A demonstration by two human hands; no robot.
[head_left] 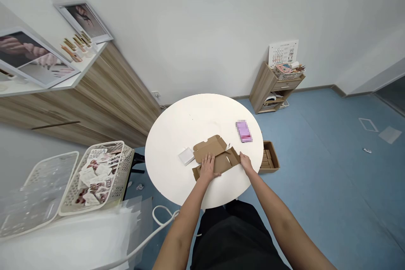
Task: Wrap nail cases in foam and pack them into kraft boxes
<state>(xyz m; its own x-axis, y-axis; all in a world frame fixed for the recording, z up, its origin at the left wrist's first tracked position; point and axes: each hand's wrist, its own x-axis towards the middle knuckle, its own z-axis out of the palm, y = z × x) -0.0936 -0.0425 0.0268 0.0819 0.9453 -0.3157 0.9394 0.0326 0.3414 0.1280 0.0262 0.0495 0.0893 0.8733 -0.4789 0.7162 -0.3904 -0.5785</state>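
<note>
A brown cardboard box (222, 162), unfolded, lies on the round white table (177, 114). On its left part rests my left hand (208, 168), palm down with the fingers spread. My right hand (245, 162) pinches the right edge of the cardboard. Just left of the cardboard is a small white square item (186, 156). A purple item (243, 130), pixelated in the view, lies at the table's right side.
Beyond the table's right edge, a brown box (275, 160) with small boxes stands on the floor. White baskets (122, 168) are at the left, beside a white cable (148, 236). A wooden cabinet (257, 86) stands by the wall.
</note>
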